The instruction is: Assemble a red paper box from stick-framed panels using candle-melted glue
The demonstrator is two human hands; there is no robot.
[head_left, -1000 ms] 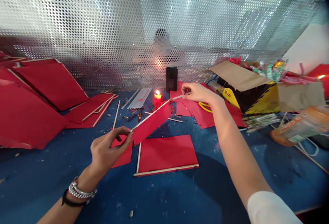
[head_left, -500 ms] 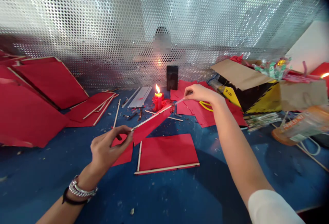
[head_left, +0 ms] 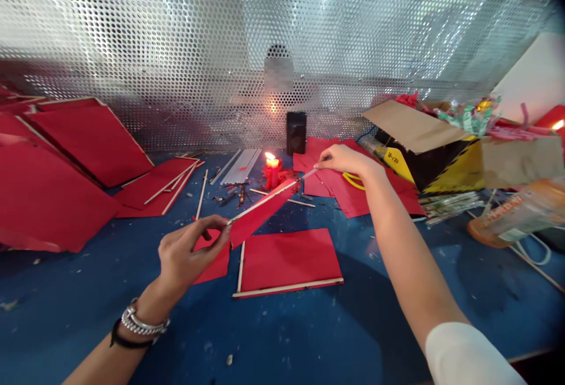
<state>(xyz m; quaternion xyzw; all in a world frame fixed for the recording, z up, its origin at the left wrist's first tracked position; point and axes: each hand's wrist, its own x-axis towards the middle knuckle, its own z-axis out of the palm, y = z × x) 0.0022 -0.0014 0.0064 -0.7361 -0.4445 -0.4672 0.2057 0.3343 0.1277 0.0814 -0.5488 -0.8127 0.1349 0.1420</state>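
Note:
My left hand (head_left: 189, 251) pinches the near corner of a piece of red paper (head_left: 260, 215) with a thin wooden strip (head_left: 265, 199) along its upper edge. The piece is held tilted above the blue table. In my right hand (head_left: 336, 159), thumb and fingers grip a whitish translucent glue stick (head_left: 309, 173). Its tip is at the far end of the wooden strip, close to a dark spot. A lit red candle (head_left: 272, 174) stands just behind, amid melted wax. Below lies a red paper rectangle (head_left: 289, 260) with wooden strips on its left and near edges.
Several translucent sticks (head_left: 242, 167) lie behind the candle's left. A black phone (head_left: 296, 133) leans against the perforated metal panel (head_left: 194, 49). Red sheets (head_left: 88, 138) are stacked at left. On the right are a cardboard box (head_left: 454, 167) and an orange-capped bottle (head_left: 512, 214).
The candle flame has bent over to the left and become lower. Both hands keep nearly the same position and grip; the view has shifted very slightly.

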